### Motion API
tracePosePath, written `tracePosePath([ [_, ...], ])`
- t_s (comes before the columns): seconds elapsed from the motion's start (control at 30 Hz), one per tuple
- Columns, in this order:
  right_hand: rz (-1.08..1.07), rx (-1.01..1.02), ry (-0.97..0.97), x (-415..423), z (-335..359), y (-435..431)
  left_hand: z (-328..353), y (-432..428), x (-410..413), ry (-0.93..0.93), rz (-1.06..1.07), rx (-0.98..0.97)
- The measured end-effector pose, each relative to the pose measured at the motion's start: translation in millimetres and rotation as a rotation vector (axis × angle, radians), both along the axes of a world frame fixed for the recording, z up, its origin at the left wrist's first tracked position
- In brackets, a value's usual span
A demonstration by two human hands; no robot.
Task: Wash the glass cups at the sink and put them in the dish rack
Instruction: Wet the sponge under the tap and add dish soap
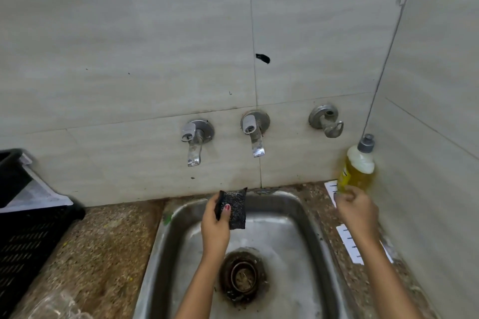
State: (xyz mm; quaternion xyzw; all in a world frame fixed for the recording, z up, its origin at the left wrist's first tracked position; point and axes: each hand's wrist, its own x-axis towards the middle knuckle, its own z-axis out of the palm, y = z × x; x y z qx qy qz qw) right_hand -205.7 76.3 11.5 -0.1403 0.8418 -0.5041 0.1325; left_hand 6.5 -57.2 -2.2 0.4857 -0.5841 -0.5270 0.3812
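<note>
Two bare forearms reach over a steel sink (pixel 178 235). The left hand (pixel 215 225) is above the basin, thumb and fingers clamped on a dark scrubbing pad (pixel 233 208) held upright. Behind that hand, nearer the camera, is the round drain (pixel 242 277); beyond it, two wall taps (pixel 194 142). The right hand (pixel 355 211), past the sink's right edge, curls its fingers round the base of a tilted bottle of yellow dish soap (pixel 359 168). Well left of the left hand stands a black slotted rack (pixel 31 235). Before it, a clear blurred shape (pixel 51 304); whether it is glassware I cannot tell
</note>
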Motion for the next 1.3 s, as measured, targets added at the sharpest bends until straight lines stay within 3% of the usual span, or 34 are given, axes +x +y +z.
tracePosePath([
  [0.13, -0.124, 0.057, 0.086, -34, -34, 3, -2, -9, -14, 0.144, 0.036, 0.202],
  [0.3, -0.171, -0.027, 0.152, -69, -65, -27, -6, -10, -20, 0.27, 0.056, 0.509],
  [0.5, -0.415, -0.142, 0.154, -80, -63, -55, -12, -9, -21, 0.243, 0.052, 0.602],
  [0.63, -0.417, -0.192, 0.131, -81, -58, -66, -10, -9, -21, 0.238, 0.05, 0.642],
  [0.87, -0.285, -0.198, 0.134, -50, -36, -23, 3, 2, -4, 0.243, 0.006, 0.65],
  [1.0, -0.056, -0.194, 0.223, -13, -19, 26, 9, 18, 14, 0.259, 0.027, 0.688],
  [1.07, 0.145, -0.146, 0.369, 10, -15, 44, 14, 30, 25, 0.296, 0.048, 0.75],
  [1.2, 0.574, 0.033, 0.852, 46, -8, 61, 23, 57, 53, 0.292, 0.023, 0.822],
  [1.3, 0.66, 0.174, 1.132, 69, 16, 63, 34, 73, 74, 0.283, -0.002, 0.826],
])
